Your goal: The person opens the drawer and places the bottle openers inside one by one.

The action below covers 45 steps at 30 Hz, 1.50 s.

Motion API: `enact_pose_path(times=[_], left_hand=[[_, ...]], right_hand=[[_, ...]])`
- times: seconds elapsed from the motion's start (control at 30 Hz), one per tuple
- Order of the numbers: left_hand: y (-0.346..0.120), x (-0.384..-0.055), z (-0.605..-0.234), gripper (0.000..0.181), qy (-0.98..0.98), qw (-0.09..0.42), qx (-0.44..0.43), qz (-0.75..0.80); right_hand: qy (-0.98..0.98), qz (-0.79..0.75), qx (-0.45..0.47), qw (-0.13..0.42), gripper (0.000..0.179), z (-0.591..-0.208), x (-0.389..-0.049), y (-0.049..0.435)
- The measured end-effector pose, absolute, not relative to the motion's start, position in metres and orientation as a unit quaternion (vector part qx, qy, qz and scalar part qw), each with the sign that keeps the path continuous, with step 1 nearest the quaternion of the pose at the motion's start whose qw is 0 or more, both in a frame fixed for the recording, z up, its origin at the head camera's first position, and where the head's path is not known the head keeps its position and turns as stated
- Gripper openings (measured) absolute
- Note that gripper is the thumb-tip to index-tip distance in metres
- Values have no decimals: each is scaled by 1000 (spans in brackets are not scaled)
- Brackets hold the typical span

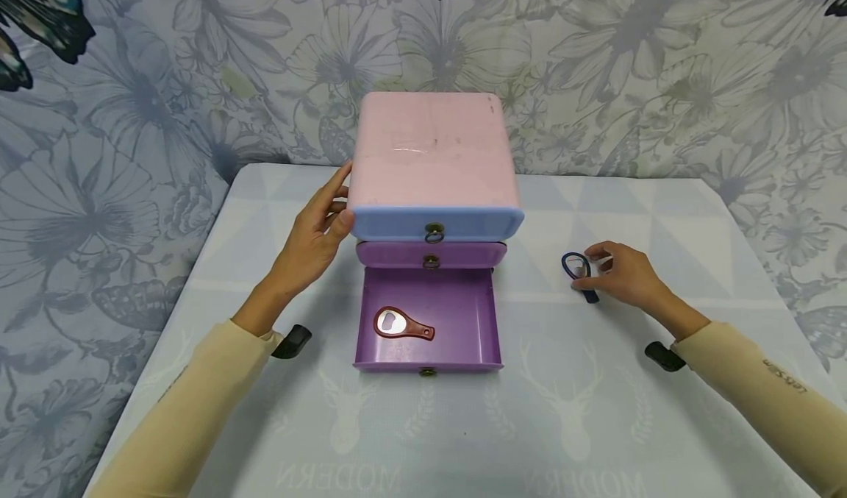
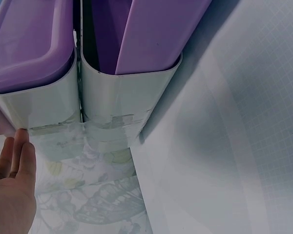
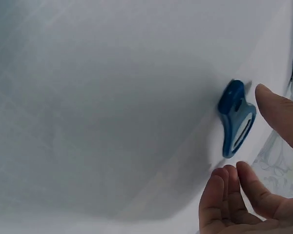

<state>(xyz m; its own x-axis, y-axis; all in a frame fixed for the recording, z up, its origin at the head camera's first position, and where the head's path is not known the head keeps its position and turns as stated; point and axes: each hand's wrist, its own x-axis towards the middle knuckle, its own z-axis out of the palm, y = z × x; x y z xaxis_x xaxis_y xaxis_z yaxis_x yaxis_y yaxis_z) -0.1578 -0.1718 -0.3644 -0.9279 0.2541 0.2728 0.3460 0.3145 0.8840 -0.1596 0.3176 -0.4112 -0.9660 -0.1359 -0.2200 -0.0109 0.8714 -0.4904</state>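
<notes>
My left hand (image 1: pixel 311 242) rests against the left side of a small drawer cabinet (image 1: pixel 433 152), its fingers straight along the wall. The cabinet has a pink top, a blue upper drawer (image 1: pixel 390 223), a slightly protruding purple middle drawer (image 1: pixel 390 254) and a purple bottom drawer (image 1: pixel 463 336) pulled well out. A brown hand mirror (image 1: pixel 417 329) lies in that bottom drawer. To the cabinet's right, my right hand (image 1: pixel 625 274) is around a small blue hand mirror (image 3: pixel 238 122) on the table. In the right wrist view, thumb and fingers stand apart on either side of it.
The table (image 1: pixel 430 432) has a pale cover with deer-head prints and lettering. Floral cloth (image 1: pixel 595 64) hangs behind it and at the left. A dark wrist device (image 1: pixel 291 342) sits at the left sleeve, another (image 1: pixel 665 356) at the right.
</notes>
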Motion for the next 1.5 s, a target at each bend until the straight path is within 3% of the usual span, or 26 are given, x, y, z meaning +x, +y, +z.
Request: enact_pose_path(times=[0.13,0.57,1.5], left_hand=[[-172,-157,-364,70,-811,42,-186,-554],[-172,-156,-364,76,-807,36,-180,-562],[-170,-156,-363,69,-806,42,-188,-559]], right_hand=[[960,-242,-31,136,75,-415,-161,321],[930,-300,-90,191,57,-414,-164,320],[939,-273,-180,110,40,-415,-160,316]])
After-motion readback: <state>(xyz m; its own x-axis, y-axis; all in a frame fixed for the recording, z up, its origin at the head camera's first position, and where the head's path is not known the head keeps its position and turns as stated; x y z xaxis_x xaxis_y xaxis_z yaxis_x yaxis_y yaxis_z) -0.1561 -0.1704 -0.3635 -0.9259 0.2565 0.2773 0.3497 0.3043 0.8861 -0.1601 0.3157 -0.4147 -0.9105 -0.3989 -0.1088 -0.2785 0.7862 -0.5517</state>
